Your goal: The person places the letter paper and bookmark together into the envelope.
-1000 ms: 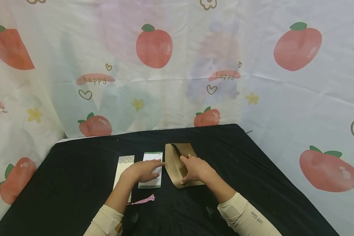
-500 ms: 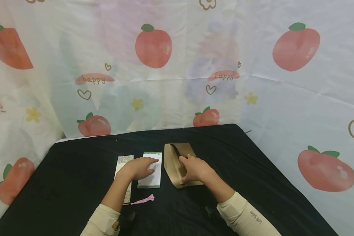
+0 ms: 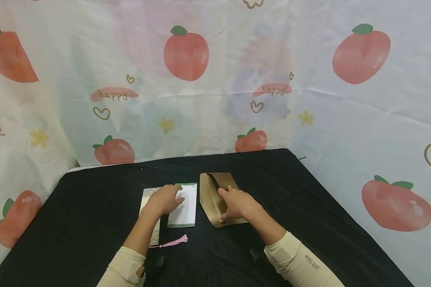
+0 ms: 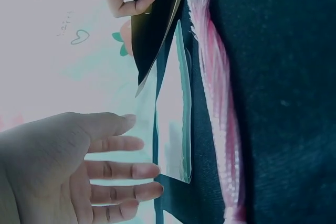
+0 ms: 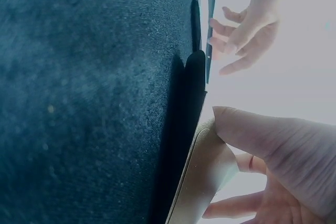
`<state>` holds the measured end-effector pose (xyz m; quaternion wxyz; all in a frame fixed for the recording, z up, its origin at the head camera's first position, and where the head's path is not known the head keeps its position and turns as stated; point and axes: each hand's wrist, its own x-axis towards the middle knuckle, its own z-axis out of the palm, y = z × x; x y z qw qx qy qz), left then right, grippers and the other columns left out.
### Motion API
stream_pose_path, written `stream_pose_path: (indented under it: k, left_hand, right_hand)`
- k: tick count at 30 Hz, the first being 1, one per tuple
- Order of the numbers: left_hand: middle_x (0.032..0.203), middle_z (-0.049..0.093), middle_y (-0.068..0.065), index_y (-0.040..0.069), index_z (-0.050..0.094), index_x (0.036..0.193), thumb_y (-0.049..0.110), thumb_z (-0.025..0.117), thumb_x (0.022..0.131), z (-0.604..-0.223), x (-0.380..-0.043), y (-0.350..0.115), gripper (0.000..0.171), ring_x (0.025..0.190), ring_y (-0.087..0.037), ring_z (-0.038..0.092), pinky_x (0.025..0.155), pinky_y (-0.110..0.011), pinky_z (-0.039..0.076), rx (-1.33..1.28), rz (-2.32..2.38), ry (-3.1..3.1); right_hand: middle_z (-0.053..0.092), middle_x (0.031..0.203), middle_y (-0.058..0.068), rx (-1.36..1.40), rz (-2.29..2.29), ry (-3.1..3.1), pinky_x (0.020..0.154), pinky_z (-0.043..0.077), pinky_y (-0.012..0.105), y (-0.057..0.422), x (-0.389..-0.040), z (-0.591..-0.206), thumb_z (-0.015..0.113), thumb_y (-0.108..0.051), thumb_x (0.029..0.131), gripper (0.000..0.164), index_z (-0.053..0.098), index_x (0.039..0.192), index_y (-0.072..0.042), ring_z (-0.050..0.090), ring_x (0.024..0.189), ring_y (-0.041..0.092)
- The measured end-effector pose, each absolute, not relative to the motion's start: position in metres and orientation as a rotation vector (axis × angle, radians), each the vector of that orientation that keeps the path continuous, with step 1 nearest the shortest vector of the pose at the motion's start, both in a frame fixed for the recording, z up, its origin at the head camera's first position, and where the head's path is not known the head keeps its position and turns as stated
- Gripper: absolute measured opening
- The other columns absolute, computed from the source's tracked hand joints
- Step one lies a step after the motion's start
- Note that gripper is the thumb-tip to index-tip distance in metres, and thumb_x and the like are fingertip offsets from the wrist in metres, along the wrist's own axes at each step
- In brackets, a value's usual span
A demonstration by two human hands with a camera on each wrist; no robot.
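My right hand [image 3: 238,205] holds a tan paper envelope [image 3: 209,199] at its open flap, thumb at the near edge and fingers over the opening. In the right wrist view the thumb presses the envelope's paper [image 5: 202,174] with fingers behind it. My left hand [image 3: 164,200] hovers with relaxed fingers above a white card [image 3: 184,213] with green borders. Nothing is in its grasp; the left wrist view shows the fingers [image 4: 123,170] apart. Partly hidden beneath that hand and forearm lies a cream bookmark [image 3: 148,193] with speckled ends. A pink tassel [image 3: 176,241] trails from its near end.
A black cloth [image 3: 93,207] covers the table. Behind and at both sides hangs a pale curtain [image 3: 215,111] printed with peaches and hearts.
My left hand has moved left, away from the envelope's edge, across the white card, uncovering more of it. The right hand keeps its place on the envelope.
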<state>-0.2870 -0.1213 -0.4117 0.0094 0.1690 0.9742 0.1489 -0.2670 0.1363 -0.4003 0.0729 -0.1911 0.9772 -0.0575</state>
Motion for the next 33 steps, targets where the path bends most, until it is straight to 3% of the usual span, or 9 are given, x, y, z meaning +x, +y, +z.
stream_pose_path:
  k: [11,22,27,33]
  left_hand:
    - [0.129,0.064,-0.029,-0.010,0.060,0.133,0.017,0.073,0.096,-0.418,-0.287,-0.120,0.047,0.115,-0.044,0.064,0.094,-0.056,0.053,0.272,0.646,3.043]
    - [0.132,0.059,-0.032,-0.007,0.049,0.146,0.044,0.087,0.082,-0.424,-0.285,-0.113,0.090,0.118,-0.047,0.060,0.092,-0.064,0.050,0.168,0.520,3.036]
    - [0.137,0.053,-0.035,-0.006,0.043,0.150,0.044,0.093,0.075,-0.423,-0.282,-0.110,0.103,0.121,-0.049,0.058,0.093,-0.066,0.048,0.150,0.522,3.012]
    - [0.139,0.048,-0.037,-0.005,0.041,0.151,0.039,0.096,0.072,-0.424,-0.282,-0.108,0.106,0.121,-0.050,0.056,0.094,-0.066,0.047,0.115,0.568,2.982]
  right_hand:
    - [0.051,0.095,0.006,-0.570,-0.185,2.925,0.064,0.049,0.042,0.135,-0.265,-0.399,0.097,-0.041,0.071,0.059,0.053,0.100,-0.014,0.055,0.073,0.023]
    - [0.051,0.096,0.006,-0.563,-0.190,2.927,0.064,0.049,0.042,0.135,-0.264,-0.398,0.097,-0.040,0.071,0.058,0.053,0.101,-0.014,0.055,0.073,0.023]
    - [0.052,0.098,0.008,-0.564,-0.190,2.931,0.066,0.049,0.043,0.135,-0.265,-0.399,0.097,-0.040,0.071,0.059,0.053,0.100,-0.014,0.055,0.075,0.023]
    - [0.051,0.097,0.007,-0.554,-0.199,2.926,0.065,0.048,0.042,0.135,-0.264,-0.400,0.097,-0.039,0.071,0.059,0.052,0.099,-0.014,0.054,0.074,0.022]
